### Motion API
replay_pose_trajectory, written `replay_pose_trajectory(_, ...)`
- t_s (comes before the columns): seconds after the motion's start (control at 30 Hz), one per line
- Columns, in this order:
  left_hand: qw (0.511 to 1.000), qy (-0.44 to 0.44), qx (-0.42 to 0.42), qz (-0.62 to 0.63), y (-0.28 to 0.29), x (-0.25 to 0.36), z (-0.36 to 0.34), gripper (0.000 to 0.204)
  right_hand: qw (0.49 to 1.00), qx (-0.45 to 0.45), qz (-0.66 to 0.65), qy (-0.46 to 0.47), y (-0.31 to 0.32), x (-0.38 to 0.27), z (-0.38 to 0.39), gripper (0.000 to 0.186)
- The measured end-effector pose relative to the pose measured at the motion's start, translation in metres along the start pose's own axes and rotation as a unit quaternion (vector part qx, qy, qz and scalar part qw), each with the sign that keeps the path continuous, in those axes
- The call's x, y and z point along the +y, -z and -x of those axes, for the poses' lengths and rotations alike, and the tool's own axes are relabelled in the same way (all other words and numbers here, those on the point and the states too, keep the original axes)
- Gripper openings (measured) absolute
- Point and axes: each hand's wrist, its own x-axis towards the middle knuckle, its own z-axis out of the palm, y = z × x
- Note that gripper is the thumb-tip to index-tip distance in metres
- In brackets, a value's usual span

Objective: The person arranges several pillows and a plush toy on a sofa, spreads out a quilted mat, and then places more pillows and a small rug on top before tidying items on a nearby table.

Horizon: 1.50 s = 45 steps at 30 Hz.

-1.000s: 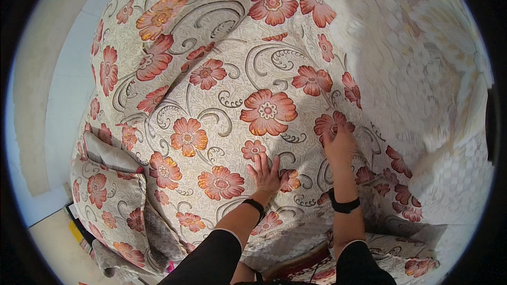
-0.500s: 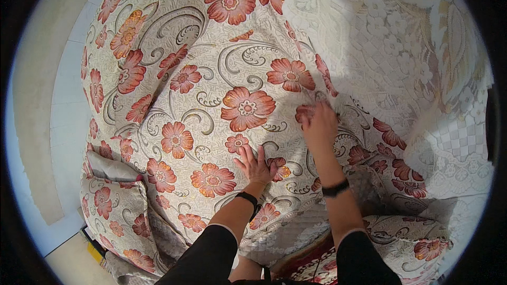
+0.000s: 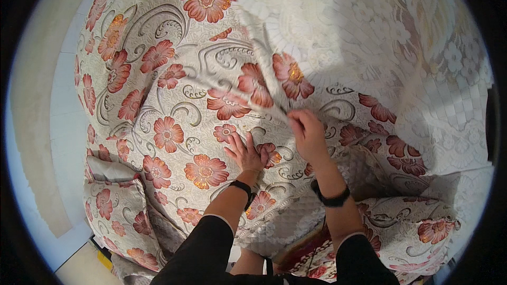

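Observation:
Cream cloth with red and orange flowers and grey scrolls (image 3: 206, 174) spreads beneath both my hands. My left hand (image 3: 243, 151) lies on it with fingers spread, just right of a small red flower. Above and right of it, my right hand (image 3: 307, 133) pinches the flowered cloth, drawing up a long, narrow crease that runs up from my fingertips and is partly smeared by motion. A white lace cloth (image 3: 443, 53) covers the upper right, beside the flowered one. Dark bands circle both my wrists.
A flowered piece with a grey folded layer (image 3: 113, 212) bunches at the lower left. Another flowered bundle (image 3: 433, 229) sits at the lower right, near grey quilted cloth. Pale flooring (image 3: 37, 148) and a small yellow item (image 3: 104, 258) show along the left.
My right hand has moved left and pulled the flowered cloth into a raised fold, shifting its flowers. My left hand stays spread, slightly further left in the picture.

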Motion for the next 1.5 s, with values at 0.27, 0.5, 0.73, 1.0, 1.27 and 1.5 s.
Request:
replay_pose_trajectory(0.27,1.000,-0.006,-0.012,0.002,-0.002,0.021,-0.001,0.074,0.961,0.217,0.169,0.030,0.030,0.040,-0.021,0.016)
replay_pose_trajectory(0.5,1.000,0.002,-0.006,-0.011,0.000,0.012,0.002,0.077,0.995,-0.023,-0.087,-0.050,0.002,0.037,0.017,0.006)
replay_pose_trajectory(0.73,1.000,-0.007,-0.013,-0.008,-0.003,0.032,0.003,0.076,0.882,0.218,0.418,0.013,0.025,0.073,0.003,0.021)
replay_pose_trajectory(1.0,0.999,-0.019,0.005,-0.035,0.005,0.017,0.005,0.074,0.923,0.360,-0.124,-0.049,0.051,0.003,0.053,0.016)
replay_pose_trajectory(1.27,0.999,0.005,-0.007,-0.042,-0.005,0.029,0.009,0.078,0.966,0.043,0.250,-0.047,0.020,0.077,0.073,0.048)
replay_pose_trajectory(1.5,1.000,-0.004,-0.004,-0.031,-0.003,0.029,0.004,0.077,0.941,0.303,0.028,-0.150,0.060,0.064,0.081,0.048)
